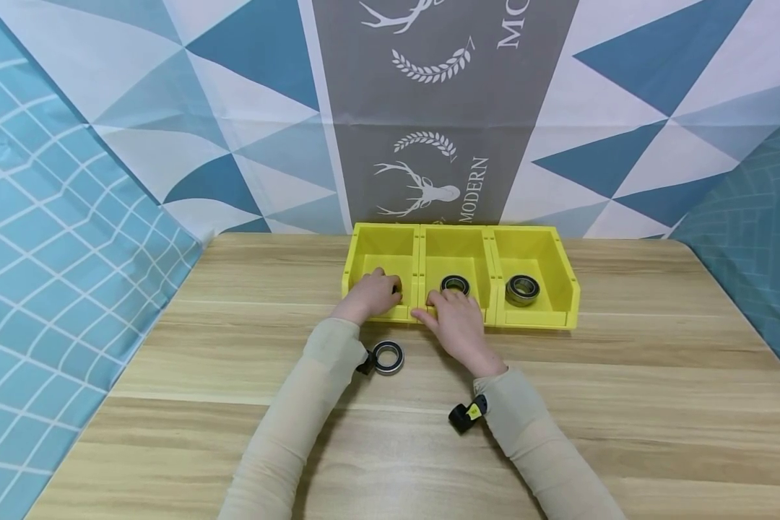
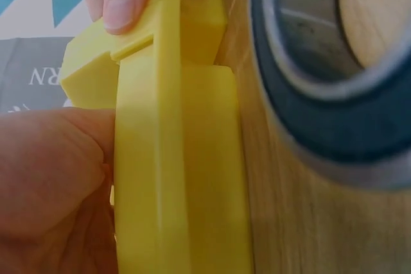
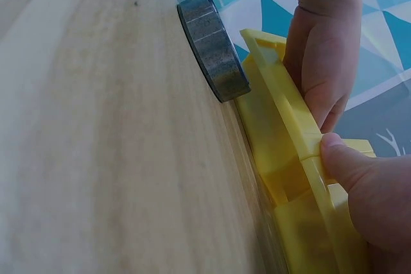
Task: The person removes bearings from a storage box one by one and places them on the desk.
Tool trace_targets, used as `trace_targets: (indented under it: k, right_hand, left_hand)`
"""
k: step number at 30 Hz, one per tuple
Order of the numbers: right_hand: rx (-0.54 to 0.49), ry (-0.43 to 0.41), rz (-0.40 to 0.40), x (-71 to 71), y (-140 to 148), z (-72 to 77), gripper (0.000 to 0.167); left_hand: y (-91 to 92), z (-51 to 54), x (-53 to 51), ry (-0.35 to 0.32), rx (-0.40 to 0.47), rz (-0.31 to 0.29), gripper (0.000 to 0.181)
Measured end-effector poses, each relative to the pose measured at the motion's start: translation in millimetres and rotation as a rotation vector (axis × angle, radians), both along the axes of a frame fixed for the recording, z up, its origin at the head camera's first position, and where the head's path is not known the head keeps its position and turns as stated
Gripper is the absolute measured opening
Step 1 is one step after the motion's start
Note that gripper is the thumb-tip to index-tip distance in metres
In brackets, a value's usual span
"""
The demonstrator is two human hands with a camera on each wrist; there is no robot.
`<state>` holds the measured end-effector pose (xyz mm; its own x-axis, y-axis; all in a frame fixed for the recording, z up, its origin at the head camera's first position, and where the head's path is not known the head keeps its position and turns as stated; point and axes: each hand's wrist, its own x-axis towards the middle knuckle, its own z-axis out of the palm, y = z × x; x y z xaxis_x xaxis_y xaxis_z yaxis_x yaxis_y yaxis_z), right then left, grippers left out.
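Three yellow bins (image 1: 538, 318) stand joined in a row on the table. My left hand (image 1: 370, 295) reaches over the front wall of the left bin, its fingers curled against a mostly hidden dark piece that looks like a bearing (image 1: 396, 288). At the middle bin my right hand (image 1: 458, 325) grips the front rim, with the thumb by the divider; its other fingertips are partly hidden. A ball bearing (image 1: 455, 284) sits in the middle bin just beyond those fingers. The right bin holds another bearing (image 1: 522, 289). One loose bearing (image 1: 388, 358) lies on the table beside my left wrist.
The wooden table (image 1: 656, 404) extends around the bins. A patterned cloth (image 1: 260, 108) hangs close behind them, and blue cloth (image 1: 52, 253) borders the left side. Each wrist carries a small black camera (image 1: 464, 415).
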<state>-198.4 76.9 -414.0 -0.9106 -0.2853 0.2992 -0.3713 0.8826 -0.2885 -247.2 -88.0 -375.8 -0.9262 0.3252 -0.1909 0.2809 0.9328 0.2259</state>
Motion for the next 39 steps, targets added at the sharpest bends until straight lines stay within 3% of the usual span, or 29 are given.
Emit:
trace_targets:
  k: [19,39]
  right_hand:
    - [-0.001,-0.032,-0.007,0.1,-0.9,1.4,0.039]
    - [0.005,-0.035,-0.009,-0.1,-0.1,1.3,0.039]
  left_hand:
    - [-1.9,2.4,1.0,0.018,0.063,0.053,0.022]
    - [-4.9,-0.1,1.3,0.061,0.091,0.075,0.028]
